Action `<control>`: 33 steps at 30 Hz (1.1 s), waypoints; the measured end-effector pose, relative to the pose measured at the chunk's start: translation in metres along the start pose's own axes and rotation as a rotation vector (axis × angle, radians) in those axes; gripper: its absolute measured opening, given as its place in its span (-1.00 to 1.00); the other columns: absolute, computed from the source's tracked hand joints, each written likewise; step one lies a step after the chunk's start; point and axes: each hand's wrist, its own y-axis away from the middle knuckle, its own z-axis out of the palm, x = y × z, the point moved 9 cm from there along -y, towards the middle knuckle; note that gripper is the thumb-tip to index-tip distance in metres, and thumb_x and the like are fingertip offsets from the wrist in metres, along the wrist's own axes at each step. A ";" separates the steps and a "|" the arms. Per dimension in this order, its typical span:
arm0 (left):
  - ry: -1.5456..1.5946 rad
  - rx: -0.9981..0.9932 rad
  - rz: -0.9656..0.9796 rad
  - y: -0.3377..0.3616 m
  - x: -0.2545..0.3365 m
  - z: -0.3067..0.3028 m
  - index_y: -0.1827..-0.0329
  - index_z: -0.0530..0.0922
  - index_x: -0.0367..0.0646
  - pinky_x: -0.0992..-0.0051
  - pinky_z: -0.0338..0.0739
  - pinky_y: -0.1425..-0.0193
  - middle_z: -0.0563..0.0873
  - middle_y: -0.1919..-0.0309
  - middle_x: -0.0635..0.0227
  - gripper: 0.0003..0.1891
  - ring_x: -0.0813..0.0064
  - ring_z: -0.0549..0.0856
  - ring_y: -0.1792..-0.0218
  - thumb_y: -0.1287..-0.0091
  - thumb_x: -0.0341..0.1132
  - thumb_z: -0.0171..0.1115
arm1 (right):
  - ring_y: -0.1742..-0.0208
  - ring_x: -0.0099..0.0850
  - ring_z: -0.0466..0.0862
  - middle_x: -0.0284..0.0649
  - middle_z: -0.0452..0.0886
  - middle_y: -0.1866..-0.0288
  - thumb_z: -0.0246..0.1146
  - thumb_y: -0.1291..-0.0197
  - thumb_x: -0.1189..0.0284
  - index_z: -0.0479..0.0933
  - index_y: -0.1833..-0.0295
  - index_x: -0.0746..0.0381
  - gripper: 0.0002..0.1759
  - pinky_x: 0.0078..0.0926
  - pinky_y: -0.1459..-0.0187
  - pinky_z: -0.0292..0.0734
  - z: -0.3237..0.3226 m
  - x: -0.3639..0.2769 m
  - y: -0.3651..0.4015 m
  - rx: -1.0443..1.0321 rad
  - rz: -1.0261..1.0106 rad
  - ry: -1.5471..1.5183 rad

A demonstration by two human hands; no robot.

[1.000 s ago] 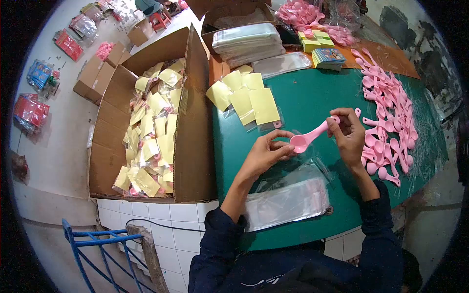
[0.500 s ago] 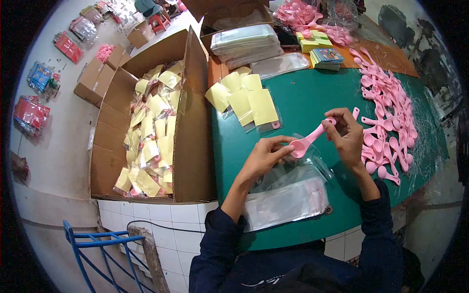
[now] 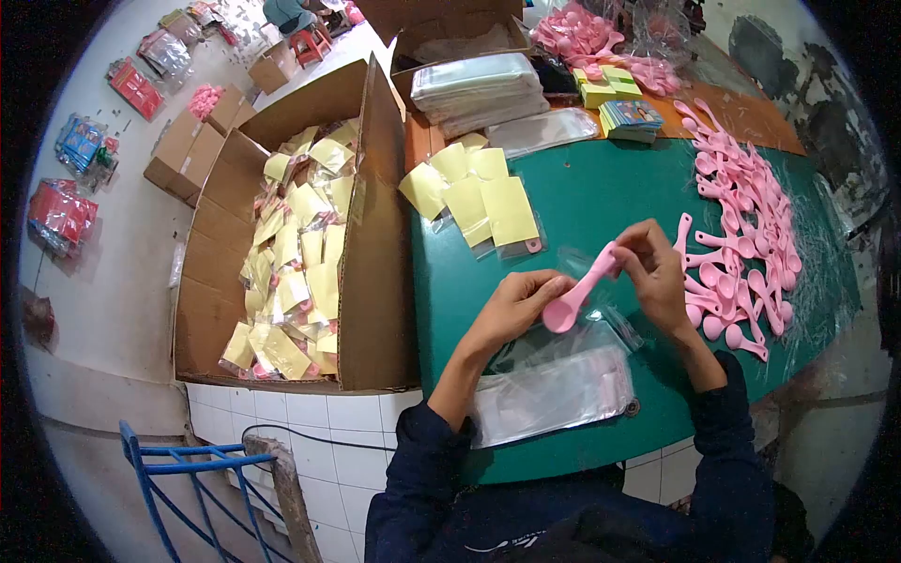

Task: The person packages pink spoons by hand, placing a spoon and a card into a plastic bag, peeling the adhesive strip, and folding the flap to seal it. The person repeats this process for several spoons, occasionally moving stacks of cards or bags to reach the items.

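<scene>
You have the pink spoon [image 3: 584, 288] over the near part of the tabletop [image 3: 601, 197], its bowl end low and its handle slanting up. Your right hand [image 3: 654, 281] pinches the handle end; your left hand [image 3: 511, 305] grips it near the bowl. Under the spoon, a loose clear bag [image 3: 535, 350] lies by the stack of clear bags [image 3: 554, 396]. Whether your left fingers also hold that bag, you cannot tell from this view.

Left of your hands, the large cardboard box [image 3: 380, 272] stands open, heaped with clear packets [image 3: 305, 286] holding pale yellow cards, pink bits showing in some. More yellow-card packets [image 3: 507, 208] overlap on the tabletop near that box. To your right spreads the spoon pile [image 3: 741, 235]. At the far side sit thick stacked plastic sleeves [image 3: 479, 89], picture cards [image 3: 631, 117] and yellow-green card stacks [image 3: 610, 84]. Behind the sleeves is another open box [image 3: 455, 47], with clear plastic visible inside; beyond the cards, more pink spoons [image 3: 572, 33] lie bunched among clear plastic.

Compared with the earlier frames, you have brought the spoon closer to you and turned it: the hollow of its bowl faced up before, and its rounded back shows now. Your right hand has come lower too.
</scene>
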 end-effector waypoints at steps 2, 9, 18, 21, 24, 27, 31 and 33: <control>0.211 0.039 0.044 0.003 0.014 0.003 0.02 0.57 -0.30 0.67 0.47 0.25 0.65 0.35 0.41 -0.68 0.71 0.57 0.36 -0.46 -0.22 -0.04 | 0.07 -0.41 0.54 -0.12 0.57 0.09 0.09 -0.30 0.09 0.53 0.19 0.31 -0.56 -0.42 0.01 0.45 0.016 -0.013 0.001 -0.141 -0.113 0.062; 0.251 0.143 0.284 0.009 0.069 -0.024 0.01 0.53 -0.38 0.56 0.55 0.03 0.68 0.19 0.20 -0.67 0.49 0.66 0.12 -0.48 -0.28 -0.09 | -0.11 -0.29 0.49 -0.12 0.51 -0.12 -0.09 -0.33 -0.03 0.65 0.20 0.24 -0.40 -0.32 -0.11 0.39 0.012 -0.035 -0.075 -0.426 -0.273 -0.010; -0.017 -0.050 0.270 0.028 0.133 -0.033 0.01 0.54 -0.33 0.55 0.58 0.05 0.70 0.20 0.21 -0.71 0.50 0.68 0.17 -0.46 -0.30 -0.07 | 0.10 -0.01 0.60 0.11 0.60 0.14 0.14 -0.15 0.10 0.59 0.17 0.29 -0.56 -0.11 0.11 0.46 -0.223 0.132 -0.249 0.398 0.170 1.082; 0.030 0.054 0.203 0.021 0.117 -0.051 0.01 0.53 -0.32 0.53 0.59 0.08 0.70 0.19 0.19 -0.68 0.45 0.70 0.16 -0.47 -0.26 -0.10 | 0.10 -0.03 0.58 0.09 0.60 0.20 0.24 -0.08 0.21 0.59 0.19 0.29 -0.65 -0.13 0.12 0.46 -0.208 0.095 -0.220 0.602 0.054 1.339; 0.039 0.064 0.148 0.004 0.092 -0.055 0.03 0.53 -0.35 0.53 0.60 0.10 0.70 0.20 0.17 -0.68 0.43 0.70 0.16 -0.47 -0.25 -0.08 | 0.11 -0.05 0.56 0.04 0.59 0.25 0.32 0.01 0.33 0.60 0.24 0.29 -0.73 -0.11 0.12 0.46 -0.198 0.066 -0.208 0.677 -0.183 1.226; 0.054 0.062 0.094 -0.005 0.078 -0.055 0.06 0.54 -0.34 0.53 0.61 0.11 0.70 0.21 0.18 -0.69 0.43 0.70 0.16 -0.46 -0.25 -0.06 | 0.33 -0.38 0.57 -0.19 0.59 0.35 0.27 -0.05 0.48 0.52 0.16 0.29 -0.78 -0.42 0.34 0.49 -0.173 0.047 -0.197 0.475 -0.225 0.824; -0.022 0.064 0.090 -0.012 0.070 -0.055 0.07 0.55 -0.33 0.53 0.61 0.12 0.70 0.23 0.18 -0.69 0.45 0.70 0.19 -0.46 -0.26 -0.07 | 0.45 -0.57 0.52 -0.26 0.53 0.28 0.18 -0.13 0.58 0.39 0.04 0.27 -0.74 -0.65 0.50 0.47 -0.065 -0.031 -0.121 0.031 -0.057 0.167; -0.039 0.053 0.087 -0.014 0.069 -0.053 0.07 0.55 -0.33 0.53 0.61 0.14 0.70 0.23 0.18 -0.69 0.46 0.70 0.21 -0.46 -0.25 -0.07 | 0.46 -0.58 0.51 -0.27 0.52 0.27 0.16 -0.14 0.61 0.37 0.05 0.28 -0.75 -0.64 0.50 0.47 -0.032 -0.063 -0.088 -0.028 -0.057 0.034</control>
